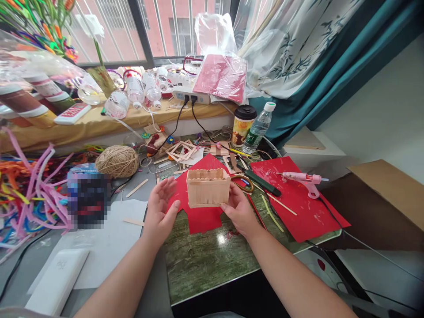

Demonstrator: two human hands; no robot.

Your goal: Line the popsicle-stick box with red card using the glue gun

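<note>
While right fingers [233, 191] grip the wooden box [208, 193] by one end, left fingers [165, 187] spread nearby.

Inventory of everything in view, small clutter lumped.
craft-stick box: one, tan, centre
red paper: two pieces at least, red, centre and right
glue gun: one, pink, right
twine ball: one, tan, left
pipe cleaners: many, mixed, far left
lidded cup: one, yellow-brown, back
water bottle: one, clear, beside cup
tabletop: one, green, front
curtain: teal and white, back right
small clutter: uncountable, mixed, back
left hand: one, bare, left of box
right hand: one, bare, holding box's right side
</note>
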